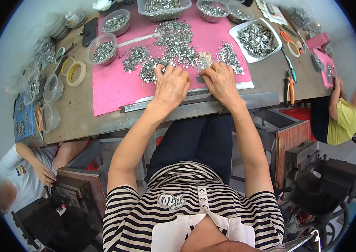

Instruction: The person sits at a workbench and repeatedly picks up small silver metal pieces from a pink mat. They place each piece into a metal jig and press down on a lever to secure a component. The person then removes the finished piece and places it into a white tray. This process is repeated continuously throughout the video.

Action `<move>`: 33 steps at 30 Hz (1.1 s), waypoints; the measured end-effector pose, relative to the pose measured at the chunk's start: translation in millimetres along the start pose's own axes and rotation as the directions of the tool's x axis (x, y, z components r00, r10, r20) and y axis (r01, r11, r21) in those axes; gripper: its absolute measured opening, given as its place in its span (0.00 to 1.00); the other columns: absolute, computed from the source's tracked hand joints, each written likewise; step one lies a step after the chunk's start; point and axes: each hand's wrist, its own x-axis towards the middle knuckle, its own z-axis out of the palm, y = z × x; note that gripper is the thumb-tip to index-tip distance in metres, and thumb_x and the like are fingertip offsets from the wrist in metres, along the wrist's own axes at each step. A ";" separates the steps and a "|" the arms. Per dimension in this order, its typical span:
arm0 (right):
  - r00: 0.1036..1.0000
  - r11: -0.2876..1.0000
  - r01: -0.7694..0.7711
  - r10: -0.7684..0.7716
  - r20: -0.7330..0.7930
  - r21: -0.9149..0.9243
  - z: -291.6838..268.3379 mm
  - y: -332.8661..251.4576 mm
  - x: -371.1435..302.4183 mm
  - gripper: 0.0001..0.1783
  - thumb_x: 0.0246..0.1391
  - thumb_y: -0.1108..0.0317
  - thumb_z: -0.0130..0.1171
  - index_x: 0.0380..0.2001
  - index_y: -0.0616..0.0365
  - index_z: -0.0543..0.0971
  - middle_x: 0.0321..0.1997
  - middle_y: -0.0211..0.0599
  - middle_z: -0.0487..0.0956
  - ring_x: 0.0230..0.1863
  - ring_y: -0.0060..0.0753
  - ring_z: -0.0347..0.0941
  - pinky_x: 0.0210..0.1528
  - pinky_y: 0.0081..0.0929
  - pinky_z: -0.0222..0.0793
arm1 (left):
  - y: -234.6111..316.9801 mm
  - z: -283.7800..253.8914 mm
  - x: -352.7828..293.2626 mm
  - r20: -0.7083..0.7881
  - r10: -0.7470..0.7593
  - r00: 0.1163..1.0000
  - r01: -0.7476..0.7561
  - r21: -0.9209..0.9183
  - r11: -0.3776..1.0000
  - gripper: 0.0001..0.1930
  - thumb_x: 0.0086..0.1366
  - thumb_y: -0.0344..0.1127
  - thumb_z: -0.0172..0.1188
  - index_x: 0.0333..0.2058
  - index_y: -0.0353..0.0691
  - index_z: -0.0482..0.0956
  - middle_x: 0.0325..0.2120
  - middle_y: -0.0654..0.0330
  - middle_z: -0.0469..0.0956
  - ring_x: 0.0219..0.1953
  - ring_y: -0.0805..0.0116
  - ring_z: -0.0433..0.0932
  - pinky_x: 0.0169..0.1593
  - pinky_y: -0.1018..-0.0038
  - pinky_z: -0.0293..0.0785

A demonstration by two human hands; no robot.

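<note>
While both bare forearms are lying across the near edge of the brown worktable (75,115), the left hand (171,85) is resting at the lower border of a spread heap of small, shiny silver metal pieces (177,35). Its fingers are curling downward and its fingertips are touching or almost touching the nearest pieces; whether they are pinching one, I cannot tell. The right hand (221,82) is bending just beside it, thumb and index finger sitting close together near a small, flat, dark grey piece (200,80); whether they are gripping anything is also impossible to tell.

The silver heap is lying on a bright pink, textured mat (111,92), and a smaller pile of similar pieces (229,59) is sitting apart, beyond the right hand. Between the two, a tan, speckled patch (204,60) is showing. A long, narrow, dark metal strip (197,94) is running along the mat's near edge, below both hands.

Around the mat, a white, square-cornered plastic tray (251,59) and a round, clear plastic tub (91,55) are holding more silver pieces. Orange-and-black handled pliers (289,88) are lying to the right, while a wide, pale yellow roll of tape (81,67) is lying to the left. A co-worker in a yellow top (344,124) is sitting at the far right.
</note>
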 end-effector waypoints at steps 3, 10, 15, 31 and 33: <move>0.999 0.999 0.040 -0.040 -0.017 -0.025 -3.8 -2.6 0.9 0.05 0.55 0.71 0.68 0.35 0.56 0.83 0.34 0.34 0.77 0.41 0.40 0.73 0.48 0.40 0.63 | -1.0 -1.2 0.0 -0.008 0.025 1.000 -0.025 -0.020 0.999 0.05 0.62 0.32 0.69 0.35 0.45 0.82 0.31 0.65 0.76 0.41 0.63 0.76 0.60 0.49 0.59; 0.999 0.967 -0.044 0.048 -0.009 0.252 -21.1 -15.0 -30.6 0.06 0.56 0.73 0.68 0.36 0.59 0.81 0.36 0.35 0.80 0.41 0.40 0.75 0.47 0.36 0.63 | 24.0 -9.0 -15.6 -0.057 0.012 0.998 -0.024 -0.208 0.978 0.05 0.63 0.30 0.68 0.36 0.43 0.80 0.31 0.64 0.76 0.39 0.63 0.76 0.61 0.54 0.60; 0.994 0.950 -0.079 0.099 -0.052 0.303 -17.9 -20.2 -42.6 0.06 0.55 0.75 0.68 0.36 0.59 0.82 0.38 0.34 0.79 0.43 0.39 0.74 0.47 0.37 0.64 | 27.3 -2.4 -23.4 -0.038 -0.046 0.998 0.034 -0.266 0.963 0.05 0.64 0.30 0.67 0.37 0.41 0.80 0.33 0.64 0.77 0.40 0.63 0.77 0.62 0.55 0.59; 0.991 0.966 -0.011 0.045 -0.126 0.260 -11.8 -24.3 -46.6 0.07 0.53 0.75 0.70 0.36 0.57 0.83 0.39 0.33 0.80 0.44 0.40 0.75 0.48 0.37 0.65 | 32.3 -1.4 -25.3 -0.078 0.041 0.996 -0.052 -0.154 0.987 0.06 0.62 0.30 0.68 0.38 0.44 0.82 0.34 0.64 0.78 0.41 0.63 0.78 0.64 0.50 0.59; 0.990 0.964 -0.012 0.048 -0.132 0.267 -12.2 -23.6 -47.4 0.07 0.54 0.75 0.69 0.36 0.57 0.83 0.39 0.33 0.80 0.43 0.39 0.75 0.48 0.37 0.65 | 30.5 0.3 -28.2 -0.071 0.039 0.997 -0.052 -0.180 0.982 0.07 0.63 0.30 0.68 0.39 0.44 0.83 0.35 0.63 0.79 0.42 0.62 0.78 0.64 0.50 0.59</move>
